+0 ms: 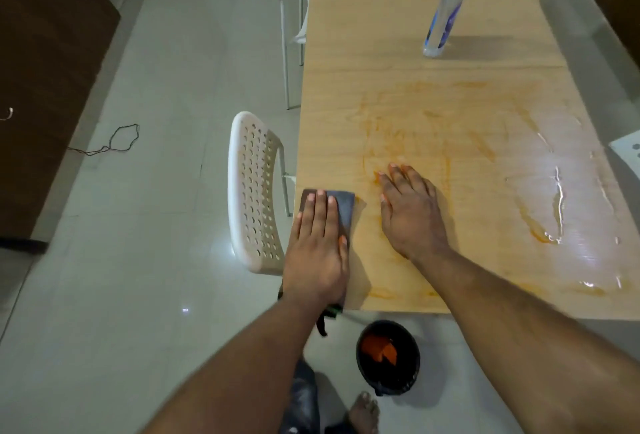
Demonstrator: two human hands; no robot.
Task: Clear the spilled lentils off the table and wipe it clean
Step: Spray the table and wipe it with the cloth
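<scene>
This looks like the dining area of a home. A long light wood-grain surface (398, 35) stands on a glossy pale tiled floor (138, 225), with white perforated plastic chairs (254, 191) drawn up along its sides (one at the near left, others further up on both sides). Dark wood panelling (45, 70), perhaps a door or cupboard, runs along the left. A thin loose cable (114, 142) lies on the tiles, and a bare foot (363, 411) shows below, all domestic in feel
</scene>
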